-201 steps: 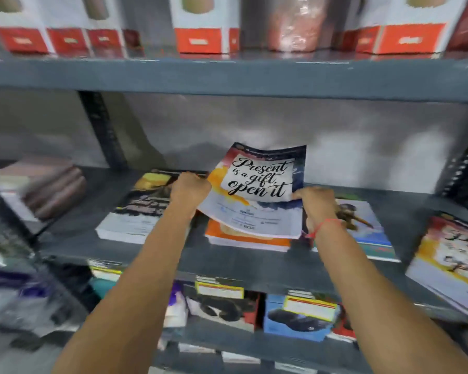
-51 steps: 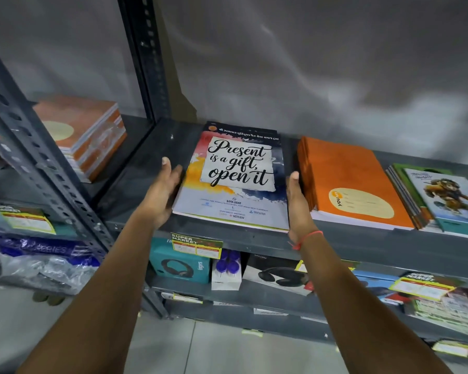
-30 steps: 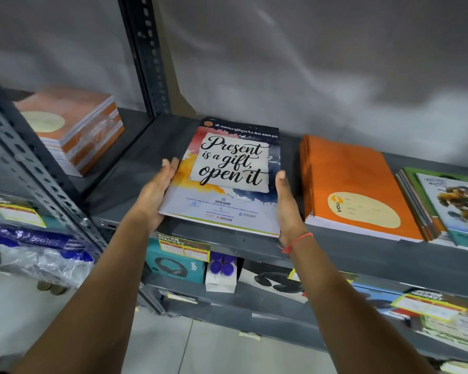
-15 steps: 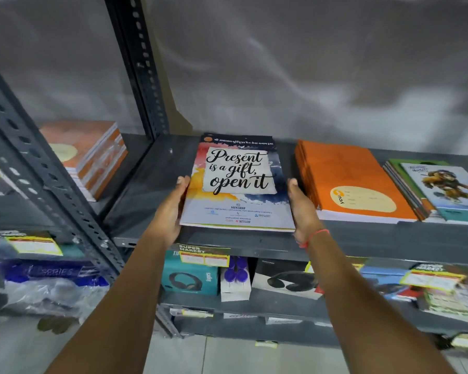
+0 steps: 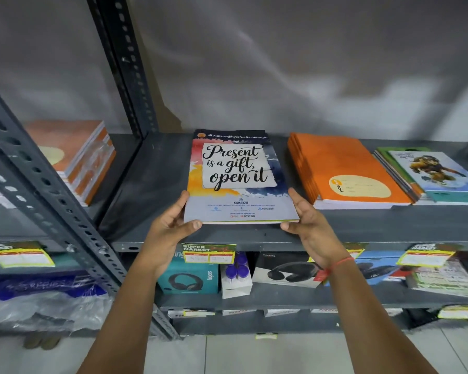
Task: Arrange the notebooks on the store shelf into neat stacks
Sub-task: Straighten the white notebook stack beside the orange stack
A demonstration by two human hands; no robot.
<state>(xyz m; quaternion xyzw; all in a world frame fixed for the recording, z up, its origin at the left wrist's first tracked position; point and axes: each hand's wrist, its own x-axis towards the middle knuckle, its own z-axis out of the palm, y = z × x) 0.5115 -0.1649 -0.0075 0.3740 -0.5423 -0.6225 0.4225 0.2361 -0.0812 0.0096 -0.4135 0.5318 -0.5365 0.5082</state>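
The top notebook (image 5: 238, 176) reads "Present is a gift, open it", with "NAVIN GROUP" and "NIYLON" below. At 3 o'clock of it, the orange notebook (image 5: 346, 171) says "YOUVA". At 6 o'clock, a shelf tag (image 5: 208, 252) reads "SUPER MARKET"; the teal headphone box (image 5: 188, 278) says "fingers".

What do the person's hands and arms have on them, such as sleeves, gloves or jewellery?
Both forearms are bare, with no sleeves in view, and neither hand wears a glove. The right hand has a thin red-orange thread band around its wrist. The left hand shows no band, watch or ring.
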